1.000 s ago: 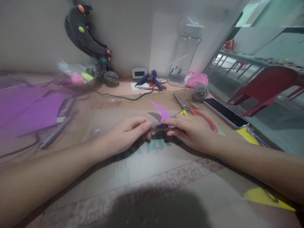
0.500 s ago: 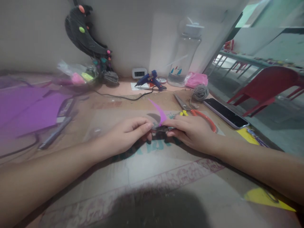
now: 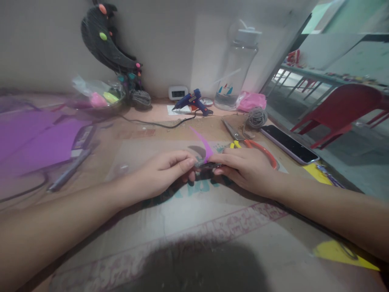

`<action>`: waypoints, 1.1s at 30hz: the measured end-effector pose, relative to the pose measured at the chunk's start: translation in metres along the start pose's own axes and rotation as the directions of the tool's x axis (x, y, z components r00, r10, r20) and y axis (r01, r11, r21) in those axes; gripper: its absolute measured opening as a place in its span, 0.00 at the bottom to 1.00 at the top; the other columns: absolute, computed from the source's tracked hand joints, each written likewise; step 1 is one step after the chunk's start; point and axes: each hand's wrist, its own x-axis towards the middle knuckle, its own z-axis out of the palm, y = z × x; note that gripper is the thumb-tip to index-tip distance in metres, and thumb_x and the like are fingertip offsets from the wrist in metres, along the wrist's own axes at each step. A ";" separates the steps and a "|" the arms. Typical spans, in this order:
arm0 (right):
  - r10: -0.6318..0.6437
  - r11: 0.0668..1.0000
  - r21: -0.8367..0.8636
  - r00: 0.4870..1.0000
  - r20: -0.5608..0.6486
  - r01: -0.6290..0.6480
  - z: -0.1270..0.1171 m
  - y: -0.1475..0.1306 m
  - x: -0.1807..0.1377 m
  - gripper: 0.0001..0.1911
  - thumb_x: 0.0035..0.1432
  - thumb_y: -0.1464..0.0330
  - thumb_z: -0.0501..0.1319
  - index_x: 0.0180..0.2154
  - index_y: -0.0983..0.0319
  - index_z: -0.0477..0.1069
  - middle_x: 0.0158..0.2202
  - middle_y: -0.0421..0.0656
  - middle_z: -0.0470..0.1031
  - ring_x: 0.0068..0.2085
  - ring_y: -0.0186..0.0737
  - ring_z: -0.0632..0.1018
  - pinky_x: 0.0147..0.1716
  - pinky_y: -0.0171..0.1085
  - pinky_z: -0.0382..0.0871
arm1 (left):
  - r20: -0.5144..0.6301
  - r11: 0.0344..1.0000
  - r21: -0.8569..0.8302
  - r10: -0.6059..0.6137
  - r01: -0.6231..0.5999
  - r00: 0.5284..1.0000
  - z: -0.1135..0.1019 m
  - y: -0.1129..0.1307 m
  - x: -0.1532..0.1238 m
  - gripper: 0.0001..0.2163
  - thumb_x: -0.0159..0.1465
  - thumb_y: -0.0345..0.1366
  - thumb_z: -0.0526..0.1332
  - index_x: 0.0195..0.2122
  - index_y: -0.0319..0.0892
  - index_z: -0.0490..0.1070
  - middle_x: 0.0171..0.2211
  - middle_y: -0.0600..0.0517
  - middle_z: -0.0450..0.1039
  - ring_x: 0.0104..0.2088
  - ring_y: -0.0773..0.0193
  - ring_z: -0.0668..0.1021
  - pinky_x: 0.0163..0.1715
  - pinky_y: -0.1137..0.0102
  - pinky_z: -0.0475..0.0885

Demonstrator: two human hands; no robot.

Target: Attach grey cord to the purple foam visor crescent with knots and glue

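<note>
My left hand [image 3: 165,172] and my right hand [image 3: 246,166] meet at the middle of the table, fingers pinched together on a small dark piece [image 3: 206,165]. A curved purple strip [image 3: 203,143] rises from that piece and points up and to the left. Both hands rest low on the cardboard sheet [image 3: 194,219] that covers the table. What the dark piece is I cannot make out.
Orange-handled scissors [image 3: 258,148] lie just behind my right hand, a phone [image 3: 287,144] and a ball of twine [image 3: 256,118] beyond. A blue glue gun [image 3: 191,101], small clock [image 3: 178,93], large clear bottle [image 3: 238,69] and black feathered decoration [image 3: 103,40] stand at the wall. Purple sheets [image 3: 36,142] lie left; a yellow scrap [image 3: 337,251] lies near right.
The purple strip has turned a little more upright and narrower. Both hands stay pinched on the dark piece, almost unmoved.
</note>
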 end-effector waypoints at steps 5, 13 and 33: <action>0.003 1.000 0.012 1.000 -0.002 -0.003 -0.001 0.001 -0.001 0.13 0.67 0.64 0.53 0.46 0.60 0.73 0.33 0.41 0.79 0.32 0.33 0.77 0.29 0.31 0.62 | 0.007 1.000 0.011 -0.011 0.011 1.000 0.000 0.001 0.000 0.18 0.69 0.45 0.49 0.32 0.41 0.72 0.30 0.53 0.70 0.31 0.67 0.72 0.32 0.72 0.65; 0.103 0.985 0.143 0.993 -0.057 -0.094 -0.004 0.003 -0.006 0.16 0.62 0.62 0.59 0.50 0.62 0.67 0.40 0.44 0.75 0.36 0.36 0.75 0.34 0.35 0.66 | -0.010 0.999 0.013 -0.034 0.034 0.999 0.001 0.001 -0.002 0.18 0.69 0.46 0.48 0.33 0.40 0.71 0.29 0.53 0.70 0.29 0.67 0.71 0.30 0.72 0.64; 0.630 0.602 0.589 0.774 0.065 -0.539 -0.003 0.010 0.011 0.15 0.59 0.55 0.59 0.33 0.60 0.63 0.23 0.34 0.60 0.24 0.30 0.62 0.23 0.32 0.55 | -0.104 0.989 0.149 0.028 -0.012 0.994 0.003 0.002 -0.002 0.18 0.70 0.46 0.48 0.30 0.41 0.69 0.29 0.53 0.72 0.31 0.66 0.73 0.32 0.71 0.67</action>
